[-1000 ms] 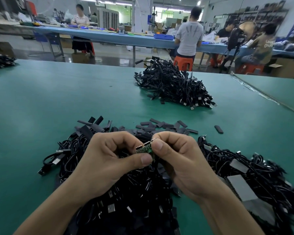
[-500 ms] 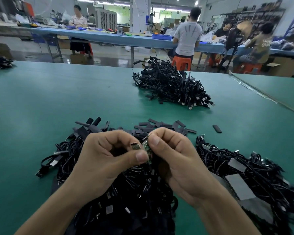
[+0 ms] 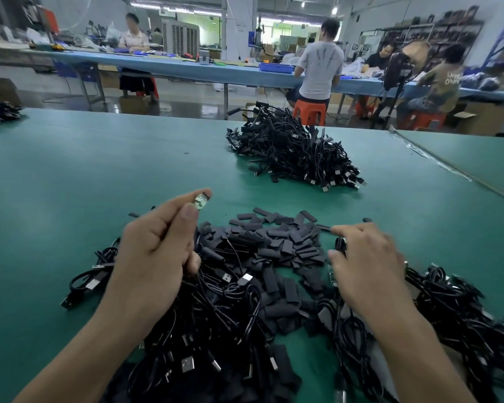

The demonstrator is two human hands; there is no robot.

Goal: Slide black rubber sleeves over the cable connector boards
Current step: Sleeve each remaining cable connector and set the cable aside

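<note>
The left hand [image 3: 154,248] is pinching a bare connector board [image 3: 202,199]. The right hand [image 3: 364,263], its grip too blurred to tell, is hovering over the sleeves [image 3: 277,245], probably risking grabbing several together.

Green table [image 3: 70,170] (blue benches [image 3: 186,67] behind).

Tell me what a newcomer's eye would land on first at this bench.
The left hand stands out, pinching a small green connector board raised above the green table. Below lies a scatter of flat black rubber sleeves amid tangled black USB cables, the blurred right hand reaching down at its right edge. Farther back, centre, sits a heaped pile of black cables.
</note>
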